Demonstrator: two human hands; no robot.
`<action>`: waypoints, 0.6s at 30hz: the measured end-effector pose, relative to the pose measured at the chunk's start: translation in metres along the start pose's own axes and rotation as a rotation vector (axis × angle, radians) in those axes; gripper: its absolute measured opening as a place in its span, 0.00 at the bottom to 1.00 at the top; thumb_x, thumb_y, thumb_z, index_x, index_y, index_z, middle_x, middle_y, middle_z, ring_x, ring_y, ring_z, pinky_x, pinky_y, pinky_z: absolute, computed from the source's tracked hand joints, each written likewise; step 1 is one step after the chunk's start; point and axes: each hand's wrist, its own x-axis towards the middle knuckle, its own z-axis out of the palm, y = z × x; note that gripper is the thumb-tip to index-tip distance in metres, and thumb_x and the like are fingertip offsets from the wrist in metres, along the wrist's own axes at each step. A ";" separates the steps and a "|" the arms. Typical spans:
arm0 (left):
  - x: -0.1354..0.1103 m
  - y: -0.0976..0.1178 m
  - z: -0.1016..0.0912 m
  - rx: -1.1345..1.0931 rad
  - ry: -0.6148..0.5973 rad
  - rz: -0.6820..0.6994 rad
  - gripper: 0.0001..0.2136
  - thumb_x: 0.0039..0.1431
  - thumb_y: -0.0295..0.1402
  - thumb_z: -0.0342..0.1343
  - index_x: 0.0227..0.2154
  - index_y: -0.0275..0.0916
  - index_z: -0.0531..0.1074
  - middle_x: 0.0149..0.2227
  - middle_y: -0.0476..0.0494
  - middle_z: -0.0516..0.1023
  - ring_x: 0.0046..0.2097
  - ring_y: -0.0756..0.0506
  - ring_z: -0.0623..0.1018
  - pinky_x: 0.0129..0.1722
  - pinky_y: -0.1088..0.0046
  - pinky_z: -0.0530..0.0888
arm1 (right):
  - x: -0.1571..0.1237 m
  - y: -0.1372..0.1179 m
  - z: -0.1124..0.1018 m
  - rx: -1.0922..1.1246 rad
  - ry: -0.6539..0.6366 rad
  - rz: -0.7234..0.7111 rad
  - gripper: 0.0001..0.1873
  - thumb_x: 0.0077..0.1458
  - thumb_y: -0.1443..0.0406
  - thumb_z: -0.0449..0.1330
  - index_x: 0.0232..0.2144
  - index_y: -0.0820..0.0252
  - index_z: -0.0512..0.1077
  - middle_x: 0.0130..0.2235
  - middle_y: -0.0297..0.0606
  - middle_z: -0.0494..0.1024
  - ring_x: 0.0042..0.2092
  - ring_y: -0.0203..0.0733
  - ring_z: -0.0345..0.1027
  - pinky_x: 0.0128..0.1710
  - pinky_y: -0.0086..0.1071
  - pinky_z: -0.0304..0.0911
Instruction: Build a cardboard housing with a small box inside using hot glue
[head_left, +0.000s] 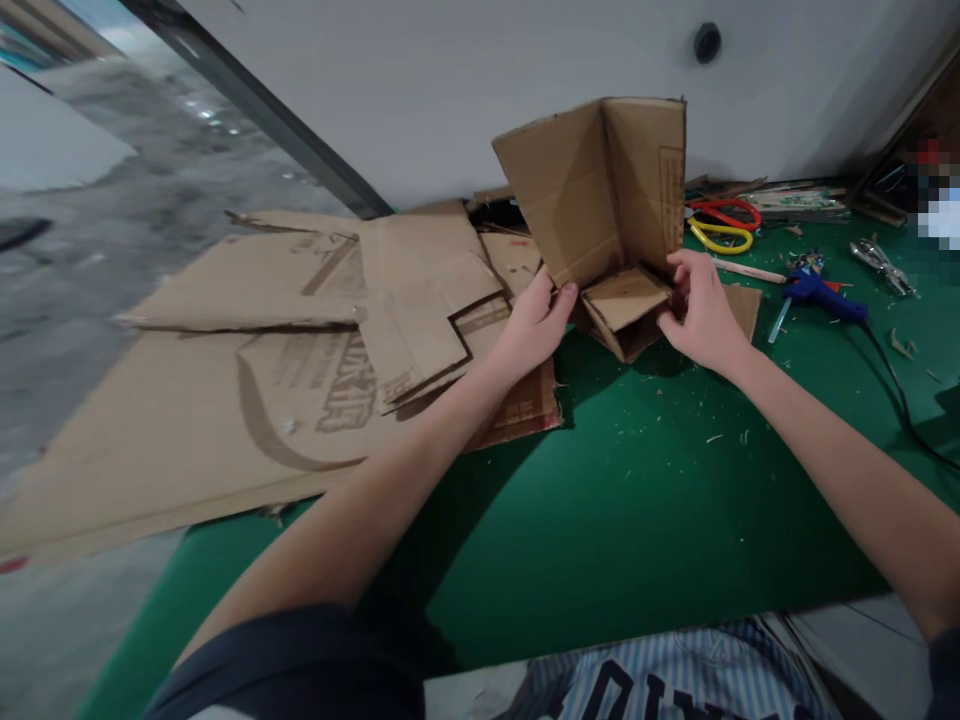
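A folded cardboard piece stands upright on the green table, its two tall panels meeting at a crease and small flaps folded out at its base. My left hand grips its lower left edge, thumb on the panel. Fingers of my right hand are pinched on the right side of the base flaps. Both hands are closed on the same piece.
Flat cardboard sheets pile up at the left and hang over the table edge. Yellow scissors and red scissors, a blue glue gun with its black cord, and pliers lie at the right. A white wall stands behind.
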 end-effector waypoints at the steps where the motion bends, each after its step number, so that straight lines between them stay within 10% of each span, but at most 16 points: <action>1: 0.003 -0.004 -0.002 0.006 -0.003 0.005 0.29 0.71 0.55 0.42 0.60 0.37 0.67 0.62 0.31 0.75 0.66 0.37 0.73 0.70 0.52 0.67 | -0.001 0.002 0.002 0.042 0.001 -0.005 0.31 0.58 0.66 0.54 0.64 0.60 0.55 0.57 0.53 0.67 0.48 0.50 0.73 0.48 0.48 0.74; 12: 0.007 -0.013 -0.005 -0.088 -0.042 -0.056 0.29 0.70 0.55 0.44 0.65 0.43 0.65 0.63 0.34 0.75 0.65 0.35 0.74 0.63 0.48 0.76 | 0.006 -0.013 0.010 -0.075 0.076 0.289 0.23 0.62 0.61 0.53 0.58 0.56 0.58 0.36 0.38 0.78 0.38 0.51 0.75 0.38 0.43 0.68; 18: -0.006 0.004 0.000 -0.078 -0.051 0.077 0.53 0.60 0.67 0.53 0.74 0.56 0.26 0.79 0.33 0.41 0.75 0.31 0.60 0.62 0.50 0.76 | 0.006 -0.009 0.017 -0.118 -0.003 0.181 0.16 0.67 0.62 0.51 0.55 0.57 0.61 0.39 0.41 0.77 0.39 0.49 0.74 0.37 0.41 0.66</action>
